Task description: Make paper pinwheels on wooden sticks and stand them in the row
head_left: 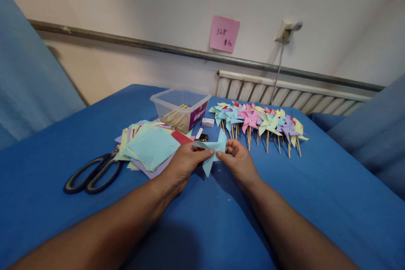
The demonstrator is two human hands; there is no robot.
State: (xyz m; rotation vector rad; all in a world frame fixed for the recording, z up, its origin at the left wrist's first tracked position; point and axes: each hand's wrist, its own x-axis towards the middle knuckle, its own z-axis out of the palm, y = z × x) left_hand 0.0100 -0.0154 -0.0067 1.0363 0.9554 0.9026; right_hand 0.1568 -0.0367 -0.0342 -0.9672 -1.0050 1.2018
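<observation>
Between my two hands is a light blue paper pinwheel [208, 166], its blades folded in toward the middle. My left hand [189, 157] is closed on its left side, thumb near the centre. From the right, my right hand [238, 158] pinches it, thumb also close to the centre. No stick shows on this pinwheel. Just behind my left hand lies a small dark object [203, 137], partly hidden. A stack of coloured paper squares [152, 145] is left of my hands, light blue on top. Dark-handled scissors [95, 173] lie beside the stack, blades hidden under it.
A clear plastic box [177, 109] holding thin wooden sticks stands behind the paper. Beside it sits a small white box [207, 122]. Several finished pinwheels on sticks [256, 122] lie at the back right. A blue cloth [303, 211] covers the table, with a radiator [253, 86] behind.
</observation>
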